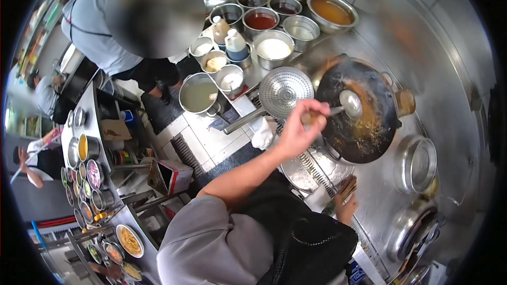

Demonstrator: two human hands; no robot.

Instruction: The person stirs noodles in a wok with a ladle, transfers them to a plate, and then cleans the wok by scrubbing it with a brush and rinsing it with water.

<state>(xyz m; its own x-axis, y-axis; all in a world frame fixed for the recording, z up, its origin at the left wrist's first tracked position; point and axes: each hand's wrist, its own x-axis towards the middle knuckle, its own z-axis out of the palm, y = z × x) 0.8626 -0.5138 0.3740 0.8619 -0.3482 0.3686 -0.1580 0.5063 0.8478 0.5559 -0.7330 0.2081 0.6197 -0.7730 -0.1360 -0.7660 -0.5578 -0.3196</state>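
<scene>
My left hand (303, 129) is closed round the wooden handle of a metal ladle (350, 104). The ladle's round bowl is inside a black wok (380, 87), over its left part. Brown liquid and light shreds or bubbles cling to the wok's inner wall, and a little steam blurs it. Lower down, near the stove's front edge, my right hand (347, 212) is closed on a brown bundle of thin strips that looks like a bamboo brush (347, 189). A perforated metal strainer (285, 92) lies just left of the wok, its long handle pointing down-left.
Metal bowls of sauces (261, 19) and broth (332, 11) stand behind. A pot of cloudy liquid (199, 94) is at left. Stacked lids (415, 163) sit right of the wok. A co-worker (100, 26) bends at upper left; ingredient tins (93, 174) line the left counter.
</scene>
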